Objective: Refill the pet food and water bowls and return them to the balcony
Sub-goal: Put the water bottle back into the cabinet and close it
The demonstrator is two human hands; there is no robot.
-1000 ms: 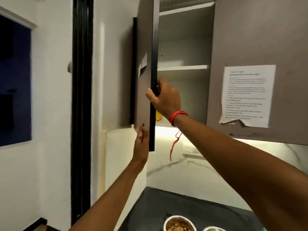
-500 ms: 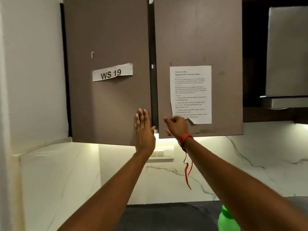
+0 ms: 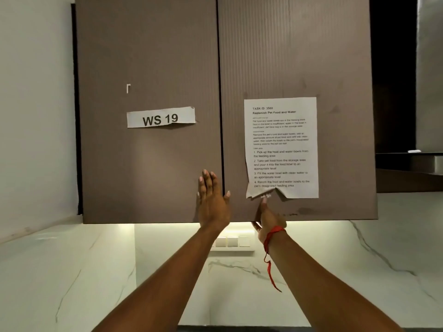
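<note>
Both hands sit lower centre on the closed cabinet [image 3: 148,164]. Left hand [image 3: 212,202]: fingers straight, together, pressing flat. Right hand [image 3: 269,219]: index on sheet [image 3: 281,144], others curled, grip indeterminate. Bowls not visible; presumably below frame.

Head view – looks up, near cupboard doors [image 3: 148,152].

Brown wall cabinet [image 3: 148,56], both doors closed; "WS 19" label [image 3: 160,117] left, printed sheet [image 3: 281,144] right. Lit marble backsplash [image 3: 335,259] below, switch plate [image 3: 231,242]. Range hood [image 3: 429,80] far right.
</note>
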